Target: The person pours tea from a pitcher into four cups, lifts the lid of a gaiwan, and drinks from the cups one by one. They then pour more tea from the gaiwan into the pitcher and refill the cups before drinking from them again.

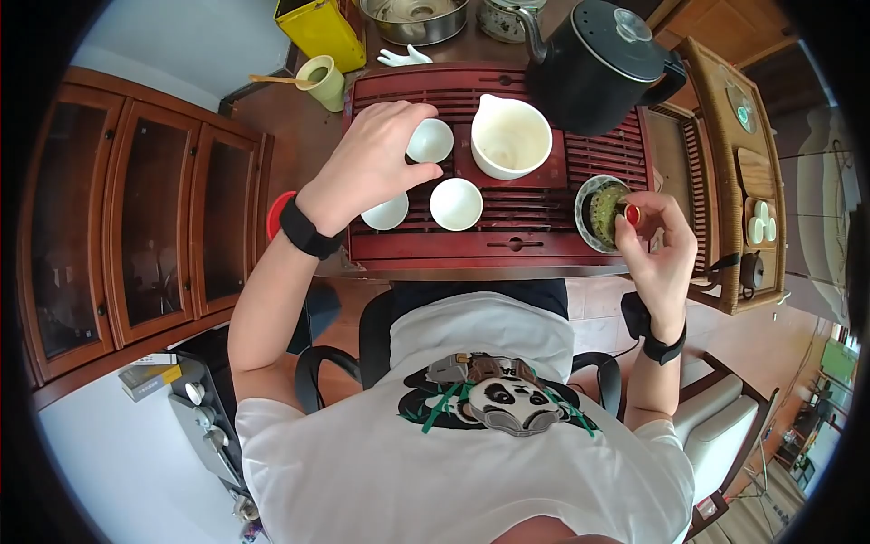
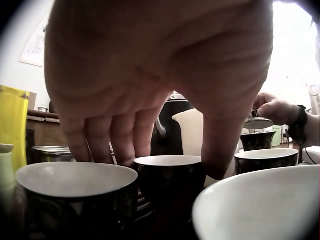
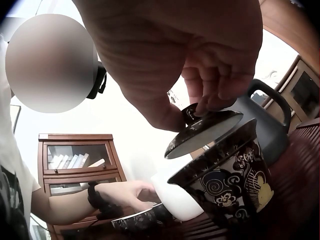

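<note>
My left hand (image 1: 372, 159) is over the left of the red slatted tray (image 1: 408, 247), fingers and thumb spread on either side of a small white-lined cup (image 1: 430, 141); whether they touch it I cannot tell. Other small cups (image 1: 456, 204) stand around it, dark and patterned outside in the left wrist view. At the tray's right end my right hand (image 1: 660, 249) pinches the knob of a dark patterned lid (image 3: 205, 131). That lid hangs tilted at the mouth of a flared, patterned lidded bowl (image 3: 232, 182). A white pouring jug (image 1: 510, 138) stands between the hands.
A black kettle (image 1: 594, 68) stands at the back right. Behind the tray are a yellow packet (image 1: 322, 34), a green holder with a wooden tool (image 1: 326, 86), a metal bowl (image 1: 417, 23) and a white hand-shaped ornament (image 1: 404, 57). A woven-edged side table (image 1: 711, 136) is at the right.
</note>
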`<state>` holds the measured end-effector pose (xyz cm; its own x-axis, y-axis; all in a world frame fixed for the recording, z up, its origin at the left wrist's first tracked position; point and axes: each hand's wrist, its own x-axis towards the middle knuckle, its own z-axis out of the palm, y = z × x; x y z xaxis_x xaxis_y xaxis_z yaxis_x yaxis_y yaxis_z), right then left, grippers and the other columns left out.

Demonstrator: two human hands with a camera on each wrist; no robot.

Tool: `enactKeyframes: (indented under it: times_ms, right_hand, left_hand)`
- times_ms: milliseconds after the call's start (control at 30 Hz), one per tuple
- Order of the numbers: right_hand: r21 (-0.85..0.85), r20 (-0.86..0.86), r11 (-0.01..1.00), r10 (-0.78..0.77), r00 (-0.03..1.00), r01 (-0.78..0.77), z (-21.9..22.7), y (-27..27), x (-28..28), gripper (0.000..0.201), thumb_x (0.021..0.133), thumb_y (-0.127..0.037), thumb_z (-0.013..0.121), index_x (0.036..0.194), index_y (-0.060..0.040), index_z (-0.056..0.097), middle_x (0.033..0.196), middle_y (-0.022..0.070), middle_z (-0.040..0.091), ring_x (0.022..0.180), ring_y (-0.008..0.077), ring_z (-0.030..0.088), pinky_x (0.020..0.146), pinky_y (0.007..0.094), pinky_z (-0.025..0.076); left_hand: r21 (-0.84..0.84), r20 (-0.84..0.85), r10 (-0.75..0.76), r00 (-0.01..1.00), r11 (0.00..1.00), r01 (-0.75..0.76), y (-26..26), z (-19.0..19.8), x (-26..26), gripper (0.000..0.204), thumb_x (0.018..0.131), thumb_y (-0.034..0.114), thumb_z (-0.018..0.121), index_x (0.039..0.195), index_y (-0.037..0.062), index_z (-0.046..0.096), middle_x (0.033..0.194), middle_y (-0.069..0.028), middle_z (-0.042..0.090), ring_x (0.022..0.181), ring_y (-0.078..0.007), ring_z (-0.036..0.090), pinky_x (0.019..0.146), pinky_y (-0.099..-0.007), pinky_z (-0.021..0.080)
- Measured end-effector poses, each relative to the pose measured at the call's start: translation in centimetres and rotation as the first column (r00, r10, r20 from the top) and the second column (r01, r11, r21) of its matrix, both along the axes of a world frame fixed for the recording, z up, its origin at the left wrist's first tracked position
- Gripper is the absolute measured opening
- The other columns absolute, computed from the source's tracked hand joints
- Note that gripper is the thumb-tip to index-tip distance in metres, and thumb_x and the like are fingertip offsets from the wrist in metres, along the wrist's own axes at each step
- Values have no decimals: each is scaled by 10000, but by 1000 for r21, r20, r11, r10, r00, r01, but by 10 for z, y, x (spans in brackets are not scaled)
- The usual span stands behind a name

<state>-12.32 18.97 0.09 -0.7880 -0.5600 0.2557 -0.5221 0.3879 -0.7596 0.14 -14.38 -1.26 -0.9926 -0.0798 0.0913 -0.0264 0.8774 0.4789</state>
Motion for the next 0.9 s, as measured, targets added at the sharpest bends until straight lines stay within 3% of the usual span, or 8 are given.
enactKeyframes:
  times_ms: [67,367,667,733,767,833,867,900]
  right_hand:
    - [11,-26,1000,-4,1000,4,-5,-2,-3,181,831,-13,733,1005,-25,683,823,3,628,717,86,533,670,244,445]
    - [28,-126,999,20,992,-17,-10,-6,-4,206,790,-15,754,987,-47,703,823,29,616,759,154,561,691,287,474]
    - [62,-190,998,44,981,-33,-16,0,-6,235,751,-19,764,978,-58,717,868,54,642,832,214,567,800,354,461]
    - [28,-214,999,33,976,-28,-18,2,-5,399,749,-101,792,1130,-49,687,1076,104,653,1014,265,586,925,381,462]
    - [36,-216,999,32,976,-25,-19,4,-4,399,749,-101,792,1130,-49,687,1076,104,653,1014,265,586,925,381,462]
    - [-47,-176,996,61,983,-71,-20,9,-4,654,736,-186,819,1324,-22,585,1326,166,573,1238,334,534,1082,419,408]
    - [-31,-66,995,93,994,-95,-30,15,-5,832,737,-240,821,1449,2,465,1467,198,481,1375,357,461,1173,458,331]
    - [-61,12,990,132,991,-131,-29,16,-2,912,734,-166,816,1520,0,383,1511,195,440,1415,343,431,1180,469,351]
  left_hand:
    - [-44,-104,24,994,999,-28,0,-2,5,584,786,176,819,1302,24,592,1290,-170,620,1238,-381,555,1077,-457,426]
    - [-19,-173,183,968,982,-190,9,15,53,550,785,127,811,1299,55,628,1346,-141,617,1364,-348,502,1153,-461,377]
    - [19,-272,234,933,971,-238,56,21,75,420,774,88,811,1174,42,691,1298,-114,651,1304,-346,555,1119,-471,413]
    - [103,-299,217,929,975,-195,80,22,73,380,763,68,811,1126,40,703,1256,-122,668,1263,-357,576,1082,-462,440]
    - [169,-319,174,932,978,-124,94,16,71,391,761,85,815,1132,40,701,1276,-128,654,1269,-350,574,1079,-465,438]
    - [232,-252,5,968,971,55,122,18,58,497,795,237,818,1235,51,679,1374,-148,587,1305,-383,535,1087,-493,426]
    - [250,-273,-48,961,961,119,137,15,49,582,792,289,818,1300,56,655,1427,-167,543,1330,-403,508,1100,-513,412]
    - [289,-279,-89,956,942,172,150,10,41,662,781,298,820,1370,74,617,1498,-201,467,1372,-425,460,1123,-543,385]
